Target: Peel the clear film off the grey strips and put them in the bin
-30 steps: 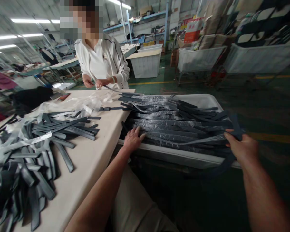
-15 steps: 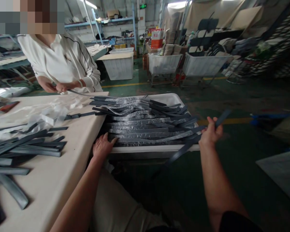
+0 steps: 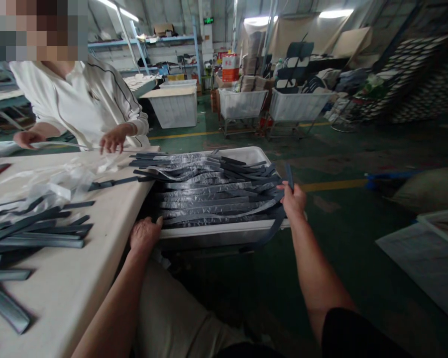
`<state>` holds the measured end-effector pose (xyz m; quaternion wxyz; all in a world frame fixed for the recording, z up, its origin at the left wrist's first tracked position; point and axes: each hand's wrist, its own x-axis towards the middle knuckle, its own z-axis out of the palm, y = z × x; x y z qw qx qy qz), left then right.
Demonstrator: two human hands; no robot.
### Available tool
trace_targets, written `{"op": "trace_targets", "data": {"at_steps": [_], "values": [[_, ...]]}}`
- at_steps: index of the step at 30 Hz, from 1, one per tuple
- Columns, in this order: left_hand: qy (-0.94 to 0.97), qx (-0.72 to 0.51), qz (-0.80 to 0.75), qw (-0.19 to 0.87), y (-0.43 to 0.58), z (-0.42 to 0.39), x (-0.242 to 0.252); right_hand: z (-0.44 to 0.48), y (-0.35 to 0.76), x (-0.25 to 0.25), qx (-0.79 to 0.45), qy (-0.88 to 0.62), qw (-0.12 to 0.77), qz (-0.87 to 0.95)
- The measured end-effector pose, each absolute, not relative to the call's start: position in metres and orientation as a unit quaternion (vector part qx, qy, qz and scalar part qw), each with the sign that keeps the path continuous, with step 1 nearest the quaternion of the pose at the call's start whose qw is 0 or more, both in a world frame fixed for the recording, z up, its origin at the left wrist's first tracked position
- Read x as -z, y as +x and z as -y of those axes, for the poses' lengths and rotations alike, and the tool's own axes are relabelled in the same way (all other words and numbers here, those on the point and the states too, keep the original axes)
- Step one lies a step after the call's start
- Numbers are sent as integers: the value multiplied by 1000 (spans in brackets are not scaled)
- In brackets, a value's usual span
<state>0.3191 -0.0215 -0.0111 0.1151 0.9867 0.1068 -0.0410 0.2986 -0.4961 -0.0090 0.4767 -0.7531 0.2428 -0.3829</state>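
My right hand point(image 3: 294, 199) is closed around the end of a dark grey strip point(image 3: 274, 227) beyond the right end of a white tub point(image 3: 224, 229). One end sticks up above my fingers, and a length hangs in a curve over the tub's near right corner. Inside the tub lie many long grey strips point(image 3: 205, 203), some with crinkled clear wrapping. At the near left corner, between tub and table, rests my left hand point(image 3: 146, 234), its thumb apart from the fingers. The fingertips are partly hidden; no held thing shows there.
A cloth-covered table point(image 3: 93, 278) on the left bears more grey strips point(image 3: 48, 241) and clear plastic film point(image 3: 69, 181). Across it stands a person in a white top point(image 3: 85, 109), handling a pale strip. Wheeled bins point(image 3: 298, 104) stand behind; another bin point(image 3: 421, 253) is at right.
My right hand has moved left toward the tub with the strip. The view has turned slightly right. The other person's hands have spread apart. My left hand stays at the tub's corner.
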Motion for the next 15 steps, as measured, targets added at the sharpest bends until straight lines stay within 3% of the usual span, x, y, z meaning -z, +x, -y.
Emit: {"op": "trace_targets", "data": {"at_steps": [8,15], "values": [[978,-61,-97,175,310,21,13,494,291,-5,474,-721,409,-298],[967,-31,-102,230,306,26,4,473,285,-17,296,-811,421,-279]]}}
